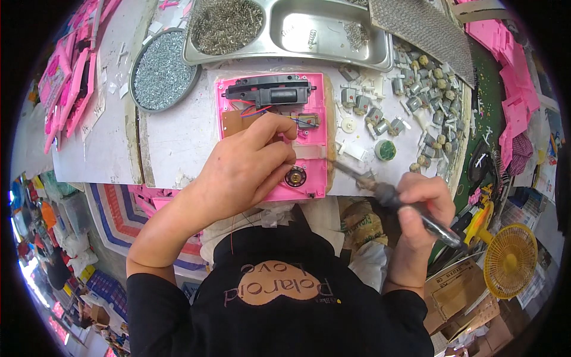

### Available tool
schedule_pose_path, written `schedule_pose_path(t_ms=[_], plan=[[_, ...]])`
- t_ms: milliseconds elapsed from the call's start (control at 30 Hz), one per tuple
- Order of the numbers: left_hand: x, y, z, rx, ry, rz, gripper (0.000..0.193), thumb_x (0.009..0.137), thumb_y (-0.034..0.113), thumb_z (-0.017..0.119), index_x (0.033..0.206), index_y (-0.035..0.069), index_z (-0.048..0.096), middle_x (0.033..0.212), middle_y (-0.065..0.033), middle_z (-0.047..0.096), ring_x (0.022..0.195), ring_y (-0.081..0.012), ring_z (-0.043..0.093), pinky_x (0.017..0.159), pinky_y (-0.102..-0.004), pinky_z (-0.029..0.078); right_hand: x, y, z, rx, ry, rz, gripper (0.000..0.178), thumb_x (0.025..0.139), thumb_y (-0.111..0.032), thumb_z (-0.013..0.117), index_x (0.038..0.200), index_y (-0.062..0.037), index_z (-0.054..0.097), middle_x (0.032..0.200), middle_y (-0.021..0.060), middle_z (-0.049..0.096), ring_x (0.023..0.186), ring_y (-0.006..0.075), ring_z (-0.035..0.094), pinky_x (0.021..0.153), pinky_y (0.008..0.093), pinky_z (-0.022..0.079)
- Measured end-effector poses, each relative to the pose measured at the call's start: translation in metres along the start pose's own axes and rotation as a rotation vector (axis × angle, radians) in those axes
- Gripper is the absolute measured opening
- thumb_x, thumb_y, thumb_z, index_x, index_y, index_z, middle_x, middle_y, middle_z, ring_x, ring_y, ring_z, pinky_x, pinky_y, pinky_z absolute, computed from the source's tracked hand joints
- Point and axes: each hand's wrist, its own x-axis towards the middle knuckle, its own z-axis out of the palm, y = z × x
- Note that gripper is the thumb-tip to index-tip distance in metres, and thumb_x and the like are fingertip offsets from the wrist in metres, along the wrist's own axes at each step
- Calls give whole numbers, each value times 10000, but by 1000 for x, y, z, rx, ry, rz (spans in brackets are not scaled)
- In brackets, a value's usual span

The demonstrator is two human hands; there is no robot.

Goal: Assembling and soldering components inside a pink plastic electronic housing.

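A pink plastic housing (318,178) lies on the table in front of me. It carries a black battery compartment (270,90), a small motor (307,121), a round speaker (295,176), a brown board (235,123) and thin red and blue wires (256,111). My left hand (253,154) rests over the housing's left half with its fingers bent and pinched together; whatever sits between the fingertips is hidden. My right hand (419,205) grips a soldering iron (389,196) by its dark handle, the metal tip pointing left toward the housing's right edge.
Several small motors (375,115) and a green round tin (385,150) lie to the right. Behind stand a metal tray (333,58) of springs and a round dish (163,71) of screws. Pink panels (71,89) are stacked far left; a yellow fan (510,260) is at lower right.
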Motion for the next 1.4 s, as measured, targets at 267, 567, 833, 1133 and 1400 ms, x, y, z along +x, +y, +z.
schedule_pose_path(t_ms=[267, 567, 833, 1133, 1400], plan=[[2, 3, -1, 63, -29, -11, 118, 843, 35, 720, 915, 28, 627, 1142, -120, 592, 942, -299, 671, 774, -398, 566, 21, 10, 13, -162, -284, -122, 176, 749, -65, 753, 879, -44, 638, 630, 39, 583, 480, 164, 483, 459, 294, 350], [0, 0, 1, 59, -12, 15, 204, 783, -29, 763, 940, 26, 644, 1126, -126, 586, 900, -288, 675, 759, -380, 567, 28, 10, 17, -197, -333, -160, 181, 733, -41, 743, 879, -47, 636, 618, 33, 572, 476, 185, 489, 457, 313, 366], [0, 0, 2, 84, -5, 28, 201, 786, -20, 764, 939, 19, 638, 1126, -133, 586, 913, -295, 671, 761, -385, 563, 30, 8, 18, -245, -366, -178, 186, 723, -44, 747, 872, -52, 636, 611, 30, 562, 475, 189, 489, 457, 321, 367], [0, 0, 2, 68, 7, 33, 199, 789, -23, 762, 938, 20, 638, 1126, -133, 590, 905, -297, 672, 758, -387, 562, 22, 7, 5, -217, -265, -175, 170, 751, -115, 760, 851, -41, 644, 571, 9, 475, 468, 161, 443, 453, 296, 312], [0, 3, -1, 51, -22, 9, 178, 786, -5, 780, 923, 47, 679, 1114, -111, 602, 872, -268, 686, 727, -369, 567, 17, 4, -1, -185, -205, -126, 182, 745, -111, 764, 864, -42, 645, 593, 10, 508, 474, 144, 431, 453, 288, 290]])
